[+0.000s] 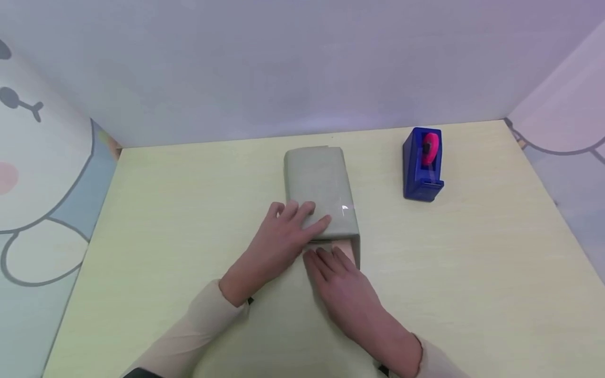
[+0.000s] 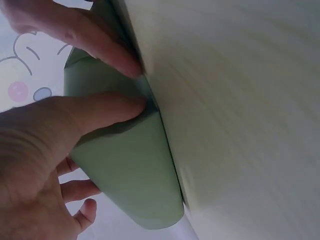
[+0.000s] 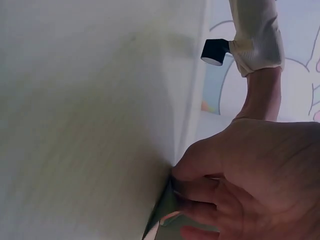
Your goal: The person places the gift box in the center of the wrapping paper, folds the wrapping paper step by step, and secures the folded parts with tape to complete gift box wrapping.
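A flat box-shaped package (image 1: 319, 184) wrapped in smooth grey-green paper lies on the table, its near end partly unfolded. My left hand (image 1: 283, 236) holds it at the near left part, bent fingers across the top. In the left wrist view the left thumb (image 2: 122, 106) presses the paper at the package's end, close to the table. My right hand (image 1: 342, 294) is at the near end, its fingers together, and pinches the paper flap (image 3: 172, 197) low by the tabletop. A pale pinkish patch (image 1: 344, 247) shows inside the fold.
A blue tape dispenser (image 1: 423, 165) with a pink roll core stands at the back right of the light wooden table (image 1: 472, 247). Behind the table is a plain pale wall (image 1: 293, 68). Printed cartoon panels (image 1: 42, 157) stand at both sides.
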`<state>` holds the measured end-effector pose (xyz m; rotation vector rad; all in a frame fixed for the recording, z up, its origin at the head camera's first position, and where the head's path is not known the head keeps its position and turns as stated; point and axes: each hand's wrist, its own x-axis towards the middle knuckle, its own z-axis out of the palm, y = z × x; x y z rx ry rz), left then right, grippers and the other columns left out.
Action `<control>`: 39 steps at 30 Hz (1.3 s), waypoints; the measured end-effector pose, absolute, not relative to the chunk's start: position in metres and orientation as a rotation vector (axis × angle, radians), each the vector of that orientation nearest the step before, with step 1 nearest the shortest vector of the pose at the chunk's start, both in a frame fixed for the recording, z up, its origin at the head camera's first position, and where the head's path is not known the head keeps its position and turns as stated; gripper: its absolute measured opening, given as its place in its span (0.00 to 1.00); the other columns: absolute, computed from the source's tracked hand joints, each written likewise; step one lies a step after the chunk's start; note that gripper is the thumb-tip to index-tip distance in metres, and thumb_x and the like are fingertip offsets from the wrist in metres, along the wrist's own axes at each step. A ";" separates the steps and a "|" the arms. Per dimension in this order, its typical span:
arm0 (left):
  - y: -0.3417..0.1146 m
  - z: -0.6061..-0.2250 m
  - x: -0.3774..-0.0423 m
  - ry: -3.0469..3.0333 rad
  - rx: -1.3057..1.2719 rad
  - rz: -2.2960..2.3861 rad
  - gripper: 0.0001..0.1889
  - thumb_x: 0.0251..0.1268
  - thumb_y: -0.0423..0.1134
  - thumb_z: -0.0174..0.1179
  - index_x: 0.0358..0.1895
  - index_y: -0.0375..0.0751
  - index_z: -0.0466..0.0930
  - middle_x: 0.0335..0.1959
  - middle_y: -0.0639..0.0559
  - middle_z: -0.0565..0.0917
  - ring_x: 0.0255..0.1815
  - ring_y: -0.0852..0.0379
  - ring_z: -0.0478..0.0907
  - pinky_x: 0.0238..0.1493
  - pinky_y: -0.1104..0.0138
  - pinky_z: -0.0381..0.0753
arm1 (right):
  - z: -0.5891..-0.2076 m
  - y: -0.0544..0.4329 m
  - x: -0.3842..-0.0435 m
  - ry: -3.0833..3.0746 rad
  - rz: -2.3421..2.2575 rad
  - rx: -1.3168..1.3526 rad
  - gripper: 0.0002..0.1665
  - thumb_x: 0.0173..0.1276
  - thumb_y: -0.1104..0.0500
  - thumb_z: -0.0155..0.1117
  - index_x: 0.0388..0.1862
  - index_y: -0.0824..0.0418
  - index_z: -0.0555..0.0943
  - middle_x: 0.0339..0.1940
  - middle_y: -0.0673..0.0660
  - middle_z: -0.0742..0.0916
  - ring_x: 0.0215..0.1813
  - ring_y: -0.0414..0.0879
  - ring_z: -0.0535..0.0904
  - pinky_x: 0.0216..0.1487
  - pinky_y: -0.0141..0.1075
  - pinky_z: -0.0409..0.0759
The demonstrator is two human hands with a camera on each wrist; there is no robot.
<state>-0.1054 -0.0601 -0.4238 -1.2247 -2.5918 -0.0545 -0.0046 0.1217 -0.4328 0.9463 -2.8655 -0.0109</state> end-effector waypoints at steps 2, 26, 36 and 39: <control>-0.059 -0.424 -0.105 -2.586 -1.209 -0.043 0.30 0.66 0.32 0.66 0.69 0.62 0.75 0.60 0.47 0.76 0.45 0.47 0.72 0.48 0.52 0.76 | -0.432 0.127 0.001 -2.852 -0.015 0.950 0.30 0.66 0.69 0.68 0.68 0.65 0.79 0.65 0.58 0.87 0.68 0.51 0.82 0.73 0.47 0.76; -0.063 -0.420 -0.110 -2.577 -1.256 -0.098 0.26 0.69 0.44 0.69 0.68 0.65 0.75 0.59 0.49 0.75 0.45 0.48 0.70 0.46 0.53 0.75 | -0.434 0.130 -0.024 -2.933 0.519 0.798 0.34 0.66 0.72 0.62 0.73 0.64 0.74 0.66 0.62 0.84 0.67 0.54 0.82 0.61 0.45 0.85; -0.069 -0.414 -0.113 -2.577 -1.297 -0.250 0.27 0.64 0.49 0.73 0.67 0.65 0.78 0.58 0.51 0.76 0.43 0.47 0.69 0.44 0.54 0.74 | -0.425 0.123 -0.029 -3.002 0.992 0.273 0.24 0.68 0.69 0.60 0.62 0.60 0.82 0.60 0.64 0.85 0.55 0.55 0.85 0.51 0.52 0.86; -0.067 -0.414 -0.112 -2.568 -1.281 -0.196 0.27 0.64 0.49 0.73 0.67 0.65 0.78 0.57 0.51 0.76 0.44 0.48 0.69 0.44 0.55 0.74 | -0.424 0.121 -0.029 -3.011 1.011 0.164 0.25 0.66 0.69 0.60 0.62 0.59 0.83 0.58 0.64 0.87 0.54 0.57 0.85 0.49 0.53 0.86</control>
